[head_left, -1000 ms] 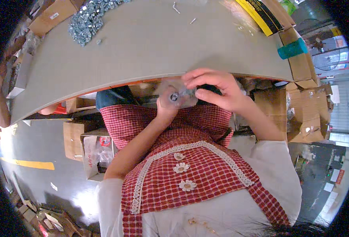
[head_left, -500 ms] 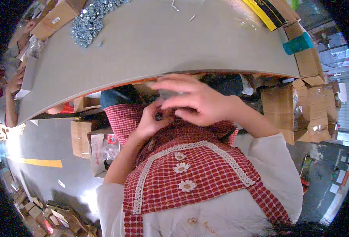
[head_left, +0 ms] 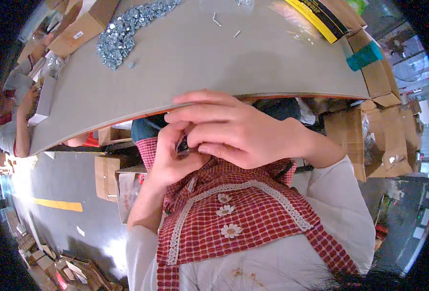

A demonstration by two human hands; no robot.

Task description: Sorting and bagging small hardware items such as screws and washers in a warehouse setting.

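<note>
My left hand (head_left: 171, 157) is curled at the table's near edge, above my lap, with thumb and forefinger closed round something small and dark that I cannot make out. Over it lies my right hand (head_left: 231, 128), its upper fingers reaching left and its thumb and lower fingers bent in against the left fingertips. Whatever the right fingers pinch is hidden between the two hands. Beyond them, on the grey table (head_left: 195, 63), is a heap of small shiny metal pieces (head_left: 122, 41). One loose metal piece (head_left: 131, 65) lies beside the heap.
Two thin metal bits, one a bent pin (head_left: 216, 20), lie farther back. A yellow-and-black box (head_left: 321, 19) and a teal roll (head_left: 365, 56) are at the right. Cardboard boxes (head_left: 377, 138) stand below. Another person's arm (head_left: 24, 121) rests by a white box at the left.
My right hand has come down and closed in on my left hand, where it was blurred and more open before. The view has shifted slightly, showing more of the table's far side.
</note>
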